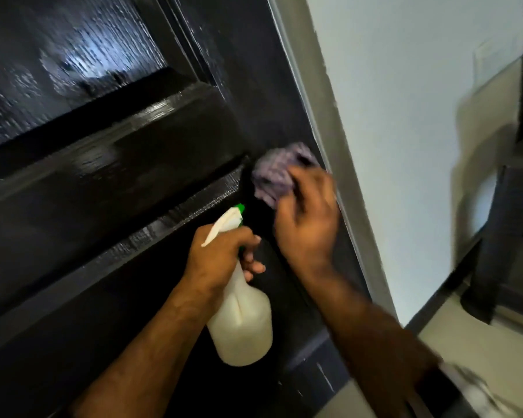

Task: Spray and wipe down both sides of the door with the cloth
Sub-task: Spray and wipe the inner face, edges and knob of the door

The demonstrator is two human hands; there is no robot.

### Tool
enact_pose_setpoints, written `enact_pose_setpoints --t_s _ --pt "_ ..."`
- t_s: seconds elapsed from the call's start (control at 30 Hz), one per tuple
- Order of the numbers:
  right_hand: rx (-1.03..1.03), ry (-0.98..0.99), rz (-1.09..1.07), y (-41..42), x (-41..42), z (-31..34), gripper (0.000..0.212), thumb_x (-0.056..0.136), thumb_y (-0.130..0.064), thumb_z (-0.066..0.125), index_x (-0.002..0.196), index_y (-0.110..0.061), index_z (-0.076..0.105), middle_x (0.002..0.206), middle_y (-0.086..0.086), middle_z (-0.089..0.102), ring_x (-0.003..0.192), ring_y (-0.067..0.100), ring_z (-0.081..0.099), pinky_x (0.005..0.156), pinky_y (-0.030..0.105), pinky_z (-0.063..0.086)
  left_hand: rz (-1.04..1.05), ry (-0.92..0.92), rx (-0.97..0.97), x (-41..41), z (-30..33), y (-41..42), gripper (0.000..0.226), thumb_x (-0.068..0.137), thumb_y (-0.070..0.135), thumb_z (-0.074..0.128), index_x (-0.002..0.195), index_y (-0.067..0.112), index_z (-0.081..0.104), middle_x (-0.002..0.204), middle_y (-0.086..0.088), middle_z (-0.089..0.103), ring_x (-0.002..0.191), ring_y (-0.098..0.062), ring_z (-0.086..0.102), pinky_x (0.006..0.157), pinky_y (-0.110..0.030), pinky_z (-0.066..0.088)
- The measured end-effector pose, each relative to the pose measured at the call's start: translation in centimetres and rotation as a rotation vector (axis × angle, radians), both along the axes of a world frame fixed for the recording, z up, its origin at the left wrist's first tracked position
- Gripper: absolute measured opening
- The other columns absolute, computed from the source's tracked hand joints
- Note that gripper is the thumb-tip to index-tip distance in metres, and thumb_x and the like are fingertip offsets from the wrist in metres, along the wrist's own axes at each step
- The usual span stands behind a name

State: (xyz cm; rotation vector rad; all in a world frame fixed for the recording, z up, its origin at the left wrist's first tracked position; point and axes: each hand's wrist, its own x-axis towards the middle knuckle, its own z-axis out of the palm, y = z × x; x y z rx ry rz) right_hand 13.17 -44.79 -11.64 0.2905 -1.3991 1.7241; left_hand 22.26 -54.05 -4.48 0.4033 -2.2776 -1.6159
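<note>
Glossy black panelled door (pixel 109 164), filling the left and centre of the view, wet sheen and streaked highlights across the recessed upper panel and the rail below. Grey edge (pixel 320 122) running down the right side, next to a pale wall (pixel 404 116). Crumpled lilac cloth (pixel 279 173), blurred, pressed against the door's right stile just beside that grey edge, bunched under the curled fingers of the right hand (pixel 307 218). White spray bottle (pixel 242 321) with a white trigger head and green nozzle tip, hanging upright below and left of the cloth, nozzle aimed at the door; left hand (pixel 221 257) wrapped around its neck, fingers closed round it. Light floor (pixel 480 342) at lower right, dark furniture (pixel 501 236) beyond, too blurred to identify.
</note>
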Motion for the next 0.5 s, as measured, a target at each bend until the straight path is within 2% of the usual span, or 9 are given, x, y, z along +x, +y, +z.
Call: enact_pose_setpoints --t_s 0.07,0.1,0.17,0.23,0.3,0.37,0.43,0.47,0.5 --pt "0.328 0.098 -0.185 -0.3 -3.4 2.7 0.045 0.098 -0.022 0.064 0.143 -0.017 0.068 0.149 0.018 0.056 0.139 0.035 0.052 0.111 0.046 0.044 0.009 0.034 0.028 -0.7 -0.1 -0.1 0.012 0.085 -0.001 0.066 0.075 0.007 0.066 0.052 -0.011 0.051 0.042 -0.027 0.057 0.048 -0.027 0.039" --pt "0.452 0.109 -0.240 -0.4 -4.5 3.1 0.050 0.101 -0.025 0.062 0.151 -0.021 0.062 0.162 0.017 0.047 0.151 0.038 0.041 0.117 0.051 0.037 0.015 0.051 0.023 -1.0 -0.3 -0.3 0.013 0.085 -0.001 0.066 0.074 0.006 0.065 0.052 -0.010 0.051 0.042 -0.027 0.057 0.047 -0.028 0.040" --pt "0.577 0.132 -0.282 -0.7 -6.1 -0.3 0.056 0.107 -0.026 0.056 0.162 -0.023 0.047 0.174 0.015 0.031 0.163 0.036 0.021 0.125 0.058 0.027 0.007 0.076 0.003 -1.6 -1.3 -1.1 0.018 0.086 -0.001 0.066 0.069 0.006 0.065 0.052 -0.010 0.051 0.044 -0.029 0.058 0.046 -0.028 0.041" --pt "0.550 0.057 -0.239 -1.4 -5.4 -7.7 0.067 0.107 -0.021 0.055 0.169 -0.026 0.030 0.176 0.016 0.024 0.164 0.039 0.017 0.128 0.062 0.024 -0.022 0.076 -0.008 -1.7 -2.8 -1.9 0.021 0.086 -0.002 0.065 0.068 0.007 0.064 0.054 -0.011 0.051 0.046 -0.030 0.059 0.046 -0.029 0.043" --pt "0.446 -0.200 -0.121 -2.5 -3.1 -17.8 0.074 0.107 -0.023 0.051 0.172 -0.029 0.016 0.177 0.014 0.020 0.162 0.045 0.021 0.129 0.063 0.022 -0.039 0.058 -0.009 -1.2 -4.9 -2.5 0.018 0.088 -0.003 0.066 0.073 0.005 0.063 0.055 -0.013 0.053 0.047 -0.030 0.059 0.045 -0.029 0.044" --pt "0.405 -0.507 0.024 -3.5 -0.6 -25.9 0.072 0.106 -0.042 0.042 0.169 -0.010 0.026 0.176 0.007 0.012 0.162 0.047 0.019 0.130 0.066 0.020 -0.061 0.046 -0.013 -0.5 -7.3 -2.8 0.016 0.087 -0.003 0.070 0.074 0.003 0.064 0.056 -0.015 0.055 0.048 -0.030 0.060 0.045 -0.030 0.046" --pt "0.398 -0.759 0.162 -4.3 0.4 -27.6 0.086 0.103 -0.058 0.038 0.162 0.004 0.033 0.174 0.009 0.010 0.162 0.049 0.014 0.130 0.066 0.017 -0.090 0.034 -0.034 0.0 -9.8 -3.0 0.014 0.085 0.000 0.075 0.075 0.003 0.065 0.056 -0.017 0.059 0.049 -0.032 0.062 0.045 -0.032 0.047" --pt "0.381 -0.770 0.167 -4.5 -0.1 -26.0 0.086 0.104 -0.058 0.041 0.160 0.006 0.034 0.173 0.020 0.016 0.160 0.055 0.016 0.128 0.070 0.019 -0.093 0.024 -0.045 0.2 -10.6 -3.2 0.013 0.086 -0.001 0.075 0.077 0.001 0.065 0.056 -0.018 0.060 0.051 -0.032 0.063 0.045 -0.033 0.049" --pt "0.378 -0.698 0.093 -4.5 -0.7 -23.4 0.082 0.105 -0.054 0.045 0.157 0.008 0.034 0.168 0.033 0.026 0.154 0.063 0.023 0.124 0.077 0.023 -0.094 0.012 -0.044 0.3 -11.6 -3.2 0.010 0.087 -0.003 0.073 0.081 -0.001 0.065 0.057 -0.019 0.061 0.051 -0.032 0.064 0.046 -0.032 0.049"
